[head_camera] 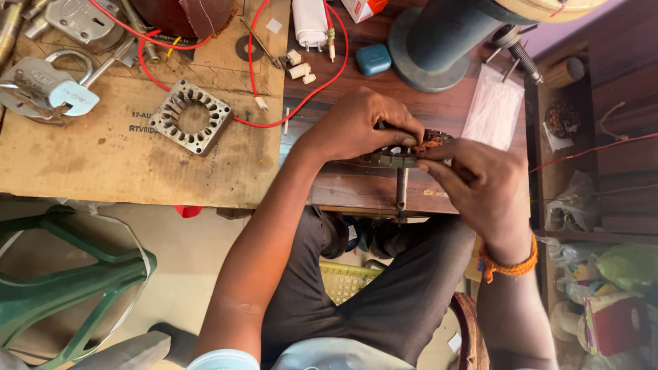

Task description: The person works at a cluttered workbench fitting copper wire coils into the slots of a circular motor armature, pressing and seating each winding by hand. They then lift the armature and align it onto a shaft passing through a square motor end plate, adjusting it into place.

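Observation:
My left hand [356, 127] grips the left side of a small motor stator [404, 156] with copper windings, held at the front edge of the wooden bench [356, 188]. A metal shaft [401, 192] hangs down from the stator. My right hand [480, 185] pinches the stator's right side, fingertips at the copper wire. An orange thread band circles the right wrist. Most of the stator is hidden under both hands.
A bare metal stator core [190, 116] lies on a cardboard sheet [123, 157], with a padlock [48, 89] and red wire [301, 103] nearby. Behind stand a grey round machine base [439, 48], a blue case [373, 59] and a plastic bag [493, 109]. A green plastic chair [62, 274] is at lower left.

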Action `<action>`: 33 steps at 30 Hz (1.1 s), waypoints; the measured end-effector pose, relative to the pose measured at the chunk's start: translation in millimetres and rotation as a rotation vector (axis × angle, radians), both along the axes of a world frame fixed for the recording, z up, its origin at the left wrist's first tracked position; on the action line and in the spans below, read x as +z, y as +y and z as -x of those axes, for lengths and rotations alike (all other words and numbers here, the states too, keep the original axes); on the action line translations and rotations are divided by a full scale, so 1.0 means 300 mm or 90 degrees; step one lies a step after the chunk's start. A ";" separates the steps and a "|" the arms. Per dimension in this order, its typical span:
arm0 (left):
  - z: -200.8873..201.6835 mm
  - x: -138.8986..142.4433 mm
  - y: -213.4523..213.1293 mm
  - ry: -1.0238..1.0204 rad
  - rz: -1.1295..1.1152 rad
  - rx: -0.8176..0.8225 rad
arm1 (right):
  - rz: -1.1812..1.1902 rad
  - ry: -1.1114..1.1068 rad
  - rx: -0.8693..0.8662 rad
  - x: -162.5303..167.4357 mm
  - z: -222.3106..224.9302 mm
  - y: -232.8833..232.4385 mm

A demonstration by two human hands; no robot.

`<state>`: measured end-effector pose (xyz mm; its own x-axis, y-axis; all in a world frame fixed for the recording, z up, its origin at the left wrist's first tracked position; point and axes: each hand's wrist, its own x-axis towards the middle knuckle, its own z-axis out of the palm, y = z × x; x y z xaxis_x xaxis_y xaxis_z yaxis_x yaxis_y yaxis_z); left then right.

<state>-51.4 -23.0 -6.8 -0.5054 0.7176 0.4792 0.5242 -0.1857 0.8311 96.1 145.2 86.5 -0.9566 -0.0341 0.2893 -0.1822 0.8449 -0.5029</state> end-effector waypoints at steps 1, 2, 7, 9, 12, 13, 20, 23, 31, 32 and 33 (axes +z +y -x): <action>-0.003 0.004 -0.002 0.011 -0.001 0.006 | 0.001 0.017 0.006 -0.005 -0.011 -0.007; -0.006 0.006 -0.002 0.021 -0.002 0.010 | 0.003 0.034 0.011 -0.013 -0.023 -0.013; -0.014 0.010 -0.009 0.027 -0.018 0.022 | 0.053 0.046 -0.020 -0.083 -0.068 -0.024; -0.016 0.009 -0.010 0.022 -0.022 0.022 | 0.086 0.048 -0.023 -0.116 -0.079 -0.022; -0.019 0.018 -0.014 0.023 -0.018 0.019 | 0.121 0.039 -0.033 -0.167 -0.091 -0.016; -0.022 0.024 -0.018 0.022 -0.015 0.016 | 0.126 0.028 -0.043 -0.184 -0.096 -0.012; -0.097 0.096 -0.050 0.082 -0.088 -0.021 | 0.199 0.016 -0.125 -0.277 -0.114 0.065; -0.192 0.103 -0.021 0.228 0.054 0.184 | 0.214 0.027 -0.144 -0.292 -0.113 0.102; -0.270 0.055 0.026 0.267 0.050 0.371 | 0.217 0.014 -0.112 -0.218 -0.108 0.174; -0.275 0.047 0.033 0.280 0.042 0.391 | 0.215 0.009 -0.116 -0.203 -0.107 0.172; -0.278 0.039 0.040 0.290 0.047 0.400 | 0.206 0.015 -0.118 -0.186 -0.107 0.169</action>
